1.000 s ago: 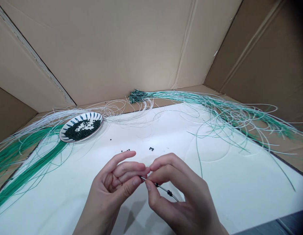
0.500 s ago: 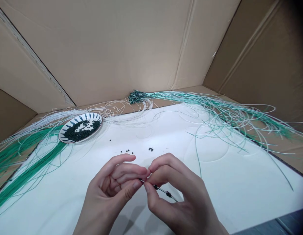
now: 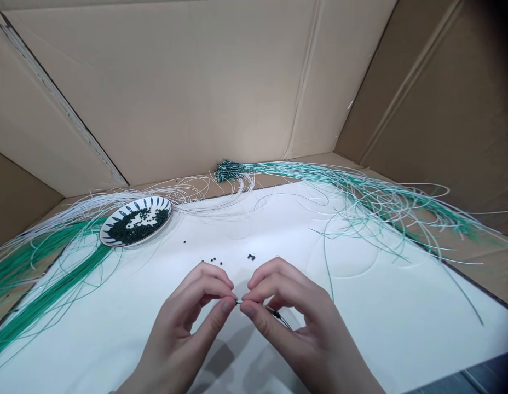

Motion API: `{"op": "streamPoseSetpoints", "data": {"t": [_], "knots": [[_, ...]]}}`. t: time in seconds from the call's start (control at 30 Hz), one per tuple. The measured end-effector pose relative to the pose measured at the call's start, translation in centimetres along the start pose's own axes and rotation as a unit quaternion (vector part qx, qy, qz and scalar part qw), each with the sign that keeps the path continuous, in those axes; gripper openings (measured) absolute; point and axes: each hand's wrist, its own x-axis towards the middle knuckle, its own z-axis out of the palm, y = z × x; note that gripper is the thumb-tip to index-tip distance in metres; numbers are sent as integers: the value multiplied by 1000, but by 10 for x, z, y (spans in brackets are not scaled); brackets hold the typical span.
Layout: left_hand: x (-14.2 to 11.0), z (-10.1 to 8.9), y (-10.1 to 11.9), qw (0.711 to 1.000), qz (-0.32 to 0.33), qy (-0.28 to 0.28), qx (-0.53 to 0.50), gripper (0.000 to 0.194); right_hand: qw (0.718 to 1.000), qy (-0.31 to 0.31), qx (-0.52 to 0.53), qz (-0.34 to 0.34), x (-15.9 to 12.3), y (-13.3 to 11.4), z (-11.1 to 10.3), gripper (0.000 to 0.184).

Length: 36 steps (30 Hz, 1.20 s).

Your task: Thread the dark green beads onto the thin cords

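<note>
**Left hand**: bare, fingers curled, thumb and fingertips closed in a tight pinch on the pale tip of a thin plastic strand threaded with small dark beads.

**Right hand**: bare, thumb and fingertips closed in a matching pinch on the same strand, just beside the left hand's grip. The fingertips of the two hands nearly meet. The strand runs from the pinch down to the right, below the right hand, its beaded part hanging in the hollow of the fingers.

**Work surface:** smooth matte white sheet, under both hands.

**Loose beads:** two small scattered groups of tiny dark beads, lying on the sheet just beyond the fingers.

**Plate:** round shallow ceramic plate, white with dark blue petal strokes, at far left on the sheet's edge, holding a heap of dark beads.

**Strands:** long, springy white and green plastic filaments fan out in loose curves to both sides, gathered at the far end into a dense, bead-studded green bunch.

**Enclosure:** creased tan corrugated cardboard walls, folded, behind everything.
</note>
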Motion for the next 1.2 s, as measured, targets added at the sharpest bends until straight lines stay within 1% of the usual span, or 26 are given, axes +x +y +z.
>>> {"op": "streamPoseSetpoints", "data": {"t": [0.07,0.17,0.23,0.3,0.37,0.43,0.5,0.57,0.67,0.73,0.8,0.87,0.93,1.1,1.2], "knots": [[-1,-1,-1,1000,2,-10,12,22,1000,-4,1,15,0,-2,2,13],[-2,-1,-2,999,-11,-29,-11,27,999,-9,20,49,0,-4,5,9],[-3,-2,-3,997,-41,-53,-37,29,997,-14,35,64,-1,-5,7,7],[-3,-3,-2,993,-78,-67,-60,28,996,-16,39,74,-1,-6,8,11],[-4,-3,-1,990,-100,-65,-73,28,995,-5,37,88,-1,-6,8,13],[-4,-3,-1,989,-106,-61,-81,29,994,2,43,104,-1,-6,8,10],[-4,-2,0,987,-111,-60,-103,28,992,-6,57,116,0,-6,8,6],[-3,-1,-1,979,-127,-68,-145,26,991,-19,65,117,0,-5,7,5],[-2,-2,-2,964,-150,-87,-199,26,994,-26,56,91,-1,-4,8,13],[-2,-2,-2,967,-151,-89,-187,26,996,-13,43,72,-2,-4,10,13],[-2,-2,0,975,-143,-79,-148,27,997,4,33,73,-1,-4,13,13],[-2,-1,3,982,-132,-66,-114,30,996,11,30,84,0,-4,15,12],[-2,-1,4,987,-119,-59,-93,32,995,2,36,95,1,-5,15,10],[-1,0,1,990,-100,-55,-85,30,990,-12,58,131,1,-5,9,5],[-2,-1,-1,994,-77,-42,-60,27,984,-5,88,152,0,-6,6,10]]}}
